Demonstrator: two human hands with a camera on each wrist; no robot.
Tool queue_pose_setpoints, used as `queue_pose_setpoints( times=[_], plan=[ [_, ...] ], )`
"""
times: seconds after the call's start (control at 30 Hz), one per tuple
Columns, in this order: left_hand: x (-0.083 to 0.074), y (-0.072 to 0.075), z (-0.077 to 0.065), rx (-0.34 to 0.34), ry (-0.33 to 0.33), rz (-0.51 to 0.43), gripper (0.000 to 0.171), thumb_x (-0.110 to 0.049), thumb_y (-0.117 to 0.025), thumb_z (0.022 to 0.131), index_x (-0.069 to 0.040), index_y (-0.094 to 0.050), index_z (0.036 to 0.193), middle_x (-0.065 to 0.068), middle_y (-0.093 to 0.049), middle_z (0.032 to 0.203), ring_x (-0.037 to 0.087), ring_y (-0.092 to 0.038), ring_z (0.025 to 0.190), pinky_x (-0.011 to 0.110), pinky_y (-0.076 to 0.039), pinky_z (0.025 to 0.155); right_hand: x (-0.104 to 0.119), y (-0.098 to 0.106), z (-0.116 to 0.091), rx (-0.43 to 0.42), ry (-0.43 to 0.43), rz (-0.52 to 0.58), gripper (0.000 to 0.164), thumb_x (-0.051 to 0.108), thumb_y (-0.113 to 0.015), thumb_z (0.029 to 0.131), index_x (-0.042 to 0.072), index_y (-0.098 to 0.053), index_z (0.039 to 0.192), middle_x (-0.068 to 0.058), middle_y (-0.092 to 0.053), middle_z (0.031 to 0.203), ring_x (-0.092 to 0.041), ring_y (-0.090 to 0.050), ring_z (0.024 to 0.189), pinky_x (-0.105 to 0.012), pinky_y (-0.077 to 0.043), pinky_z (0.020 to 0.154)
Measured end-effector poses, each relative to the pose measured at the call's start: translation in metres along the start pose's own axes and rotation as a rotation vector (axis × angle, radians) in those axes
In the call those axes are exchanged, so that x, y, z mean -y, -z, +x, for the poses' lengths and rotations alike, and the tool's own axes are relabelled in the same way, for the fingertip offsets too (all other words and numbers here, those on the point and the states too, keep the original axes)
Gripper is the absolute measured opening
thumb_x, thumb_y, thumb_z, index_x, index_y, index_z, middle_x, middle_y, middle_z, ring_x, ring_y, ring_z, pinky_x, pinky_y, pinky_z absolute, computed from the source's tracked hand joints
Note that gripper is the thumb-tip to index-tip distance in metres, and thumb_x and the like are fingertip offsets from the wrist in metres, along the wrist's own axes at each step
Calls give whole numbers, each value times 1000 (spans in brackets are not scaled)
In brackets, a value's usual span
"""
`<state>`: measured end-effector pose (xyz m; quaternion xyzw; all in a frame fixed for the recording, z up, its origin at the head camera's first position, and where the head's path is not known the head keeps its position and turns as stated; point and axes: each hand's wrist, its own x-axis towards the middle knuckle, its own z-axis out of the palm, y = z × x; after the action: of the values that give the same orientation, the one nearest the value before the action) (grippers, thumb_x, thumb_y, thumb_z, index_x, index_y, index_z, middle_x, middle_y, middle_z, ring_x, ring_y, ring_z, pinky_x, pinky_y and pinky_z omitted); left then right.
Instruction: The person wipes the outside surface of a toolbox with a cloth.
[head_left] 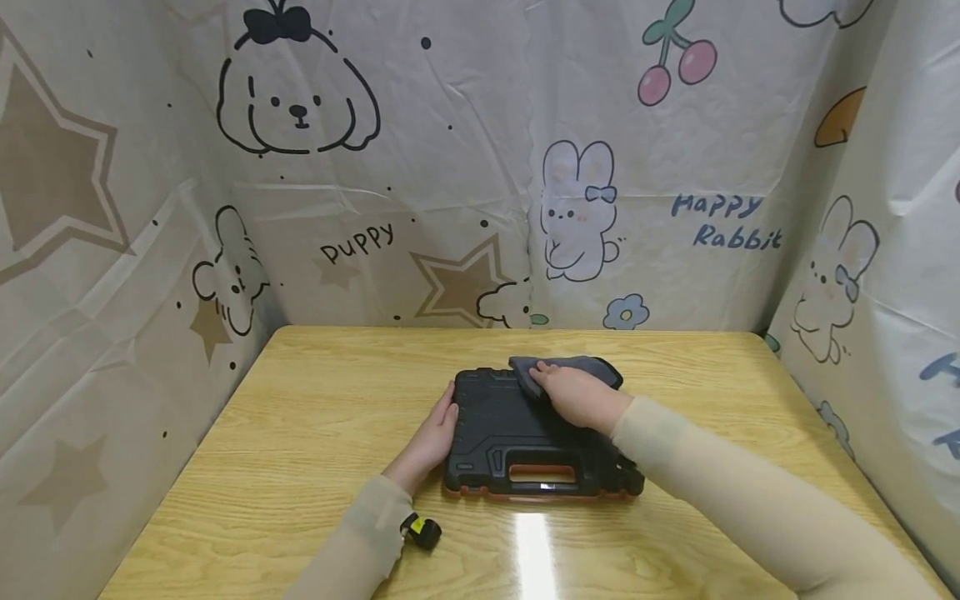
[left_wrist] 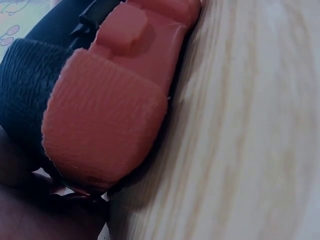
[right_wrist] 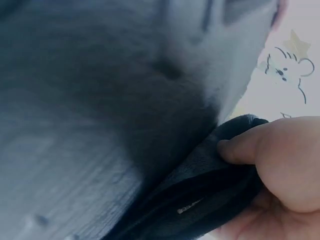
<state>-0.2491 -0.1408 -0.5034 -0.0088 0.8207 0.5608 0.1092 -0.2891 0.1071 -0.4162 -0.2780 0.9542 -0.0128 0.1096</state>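
Observation:
A black plastic carrying case (head_left: 495, 417) with an orange-red lower half (left_wrist: 105, 120) lies flat on the table, its handle toward me. My left hand (head_left: 427, 437) rests against the case's left side, fingers stretched along the edge. In the left wrist view, part of that hand (left_wrist: 50, 215) touches the case's corner. On the upper right of the lid, my right hand (head_left: 581, 396) grips a dark grey cloth (head_left: 573, 367). The right wrist view shows the thumb on top of the folded cloth (right_wrist: 210, 165), over the lid (right_wrist: 75, 125); the fingertips beneath are hidden.
The case stands on a light wood-grain table (head_left: 337, 392). Patterned white sheets (head_left: 450, 175) with cartoon drawings enclose the back and both sides. A small black device with a yellow-green mark (head_left: 422, 532) sits at my left wrist.

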Motion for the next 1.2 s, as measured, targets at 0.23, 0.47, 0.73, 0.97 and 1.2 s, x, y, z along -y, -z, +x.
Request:
queue_pose_setpoints(
  times=[0.23, 0.47, 0.73, 0.97, 1.2],
  plan=[
    [0, -1, 1, -5, -6, 6, 57, -27, -28, 115, -16, -9, 168, 16, -9, 174, 39, -7, 160, 59, -10, 129, 3, -4, -9, 6, 15, -14, 46, 5, -40, 110, -2, -40, 156, -23, -38, 163, -39, -40, 150, -51, -38, 121],
    [0, -1, -1, -7, -11, 11, 57, -26, -28, 115, -16, -8, 168, 16, -8, 174, 39, -7, 160, 59, -10, 129, 9, -9, -22, -2, 34, -41, 45, 3, -43, 109, -2, -44, 154, -24, -42, 160, -39, -45, 146, -50, -43, 117],
    [-2, -2, -2, -13, -16, 7, 57, -25, -28, 115, -14, -8, 168, 17, -7, 174, 39, -6, 160, 59, -10, 129, 19, -17, -49, -23, 54, -38, 47, -2, -50, 105, -3, -47, 152, -23, -45, 158, -38, -48, 144, -49, -48, 112],
    [-1, -2, 0, -28, -18, 20, 57, -25, -27, 115, -14, -9, 168, 18, -8, 173, 40, -7, 160, 59, -10, 129, 30, -22, -75, -40, 118, -103, 50, -2, -56, 102, -2, -48, 151, -21, -47, 157, -35, -50, 143, -43, -53, 107],
    [0, -4, 1, -29, -32, 30, 57, -23, -27, 114, -13, -9, 167, 23, -9, 172, 43, -8, 159, 60, -11, 128, 35, -25, -94, -23, 95, -48, 53, -5, -60, 99, 1, -50, 151, -18, -48, 157, -33, -51, 143, -42, -53, 106]
  ],
)
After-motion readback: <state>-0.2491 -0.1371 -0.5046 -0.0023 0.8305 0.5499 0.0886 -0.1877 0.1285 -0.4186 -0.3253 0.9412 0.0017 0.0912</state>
